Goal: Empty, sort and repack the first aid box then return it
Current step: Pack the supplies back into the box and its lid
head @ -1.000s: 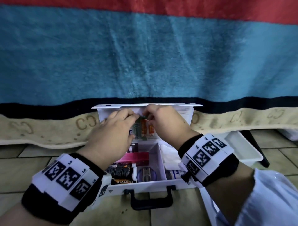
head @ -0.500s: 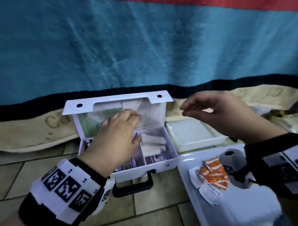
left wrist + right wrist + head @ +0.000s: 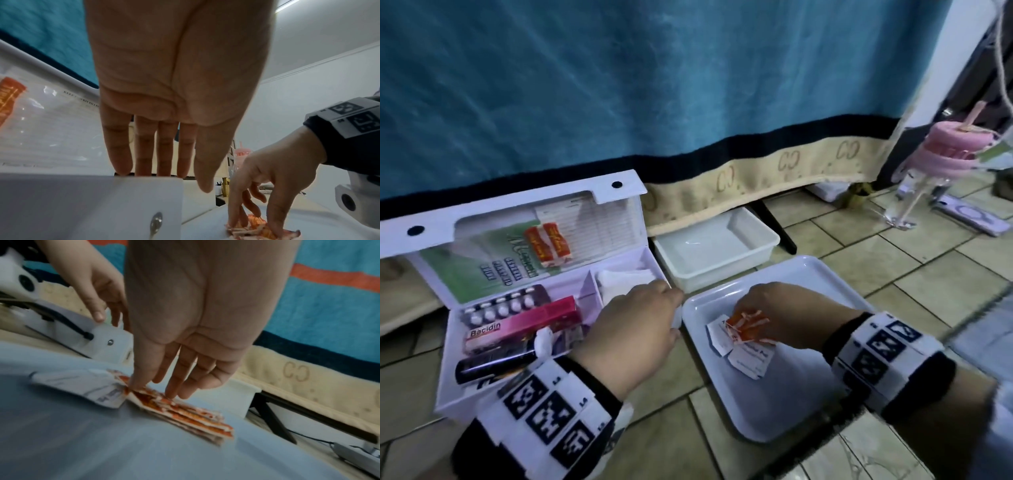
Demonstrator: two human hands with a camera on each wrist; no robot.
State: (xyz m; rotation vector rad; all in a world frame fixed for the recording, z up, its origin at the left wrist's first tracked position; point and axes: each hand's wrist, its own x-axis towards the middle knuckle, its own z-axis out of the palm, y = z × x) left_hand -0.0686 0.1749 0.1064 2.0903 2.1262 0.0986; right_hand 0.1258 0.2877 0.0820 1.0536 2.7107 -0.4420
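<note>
The white first aid box (image 3: 445, 377) stands open on the floor at the left, lid upright. Two orange packets (image 3: 548, 245) and a leaflet sit in the lid pocket. Inside lie a pink carton (image 3: 524, 323), a blister pack (image 3: 500, 306), a black tube (image 3: 493, 363) and white gauze (image 3: 626, 279). My left hand (image 3: 667, 301) rests on the box's right wall (image 3: 92, 203), its fingers (image 3: 162, 159) straight. My right hand (image 3: 753, 315) is over the white tray (image 3: 808, 394), fingertips (image 3: 170, 394) touching a pile of orange packets (image 3: 185, 415) beside white sachets (image 3: 750, 359).
An empty white bin (image 3: 715, 253) sits behind the tray, under the edge of a hanging blue blanket (image 3: 688, 85). A black leg (image 3: 777, 222) stands right of the bin. A pink-lidded tumbler (image 3: 941, 150) stands far right on the tiled floor (image 3: 911, 274).
My right hand left the box lid and came down onto the packet pile in the tray at the right. My left hand dropped from the lid to the box's right wall.
</note>
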